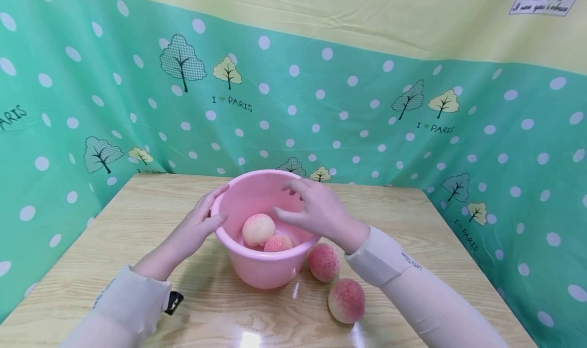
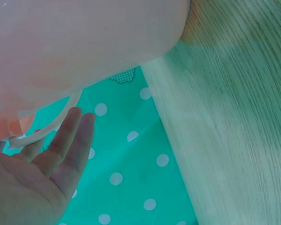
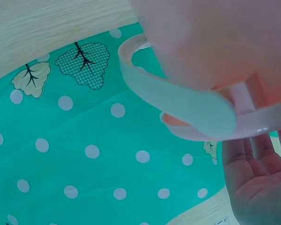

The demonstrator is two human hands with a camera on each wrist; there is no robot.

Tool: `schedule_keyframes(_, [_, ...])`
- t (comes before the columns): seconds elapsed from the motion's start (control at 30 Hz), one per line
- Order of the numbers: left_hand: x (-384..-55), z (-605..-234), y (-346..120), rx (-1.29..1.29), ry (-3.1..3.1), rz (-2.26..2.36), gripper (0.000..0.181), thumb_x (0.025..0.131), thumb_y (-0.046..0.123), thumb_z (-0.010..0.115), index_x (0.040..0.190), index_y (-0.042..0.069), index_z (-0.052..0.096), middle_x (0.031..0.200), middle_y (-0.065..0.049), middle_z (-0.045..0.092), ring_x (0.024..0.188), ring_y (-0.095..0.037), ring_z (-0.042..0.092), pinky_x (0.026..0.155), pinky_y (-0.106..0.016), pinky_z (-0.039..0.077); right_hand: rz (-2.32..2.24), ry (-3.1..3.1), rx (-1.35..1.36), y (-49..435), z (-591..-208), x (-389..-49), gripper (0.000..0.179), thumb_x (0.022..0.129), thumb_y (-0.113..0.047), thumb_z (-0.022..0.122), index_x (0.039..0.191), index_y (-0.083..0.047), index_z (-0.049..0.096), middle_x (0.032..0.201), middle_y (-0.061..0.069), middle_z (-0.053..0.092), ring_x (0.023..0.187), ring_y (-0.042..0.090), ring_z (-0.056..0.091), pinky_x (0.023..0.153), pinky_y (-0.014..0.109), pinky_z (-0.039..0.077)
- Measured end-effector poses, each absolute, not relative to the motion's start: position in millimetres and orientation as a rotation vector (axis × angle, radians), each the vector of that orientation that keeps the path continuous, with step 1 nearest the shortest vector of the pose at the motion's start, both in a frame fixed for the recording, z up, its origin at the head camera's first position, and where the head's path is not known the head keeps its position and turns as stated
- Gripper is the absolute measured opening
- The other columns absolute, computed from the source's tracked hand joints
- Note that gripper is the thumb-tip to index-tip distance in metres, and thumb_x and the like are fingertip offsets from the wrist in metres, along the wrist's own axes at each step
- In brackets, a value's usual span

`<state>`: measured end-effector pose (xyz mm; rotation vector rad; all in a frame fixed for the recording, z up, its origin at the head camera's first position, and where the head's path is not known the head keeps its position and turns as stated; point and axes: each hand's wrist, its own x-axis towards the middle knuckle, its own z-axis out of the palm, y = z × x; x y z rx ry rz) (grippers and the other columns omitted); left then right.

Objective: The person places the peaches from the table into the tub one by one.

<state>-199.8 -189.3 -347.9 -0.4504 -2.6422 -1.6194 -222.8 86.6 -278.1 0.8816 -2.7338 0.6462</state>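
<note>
A pink bucket (image 1: pixel 263 269) stands on the table, holding a pale peach (image 1: pixel 259 230) and a pinker peach (image 1: pixel 278 243). At the bucket's left rim is my left hand (image 1: pixel 199 223), its thumb over the edge. The left wrist view shows its other fingers (image 2: pixel 79 150) fairly straight beside the handle (image 2: pixel 49 129). Over the right side of the bucket's mouth, my right hand (image 1: pixel 316 208) has thumb and fingers spread apart, with nothing between them. From the right wrist, a curved handle (image 3: pixel 178 101) shows beside the rim, whose edge hides that hand's fingertips.
Two more reddish peaches lie on the wooden table (image 1: pixel 220 317) right of the bucket: one peach (image 1: pixel 323 262) close to its side, another peach (image 1: pixel 347 301) nearer me. A green dotted curtain (image 1: pixel 293 118) hangs behind and along both sides. A black clip-like piece (image 1: pixel 174 303) sits at my left cuff.
</note>
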Motion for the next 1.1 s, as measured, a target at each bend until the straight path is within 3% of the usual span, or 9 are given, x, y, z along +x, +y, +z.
schedule_keyframes(0.37, [-200, -347, -189, -0.456, -2.645, -1.59, 0.064, 0.101, 0.025, 0.047, 0.158, 0.018, 0.022, 0.159, -0.018, 0.025, 0.129, -0.036, 0.044, 0.1, -0.053, 0.045, 0.59, -2.696, 0.912, 97, -277, -211, 0.046, 0.083, -0.043, 0.074, 0.118, -0.014, 0.065, 0.109, 0.003, 0.068, 0.098, 0.02, 0.064, 0.083, 0.036, 0.055])
schedule_keyframes(1.1, [-201, -350, -189, -0.442, -2.661, -1.613, 0.063, 0.102, 0.028, 0.046, 0.159, 0.021, 0.02, 0.161, -0.015, 0.021, 0.136, -0.038, 0.037, 0.105, -0.058, 0.04, 0.562, -2.606, 0.901, 117, -280, -195, 0.04, 0.082, -0.041, 0.075, 0.113, -0.017, 0.067, 0.103, -0.001, 0.068, 0.091, 0.017, 0.062, 0.079, 0.036, 0.054])
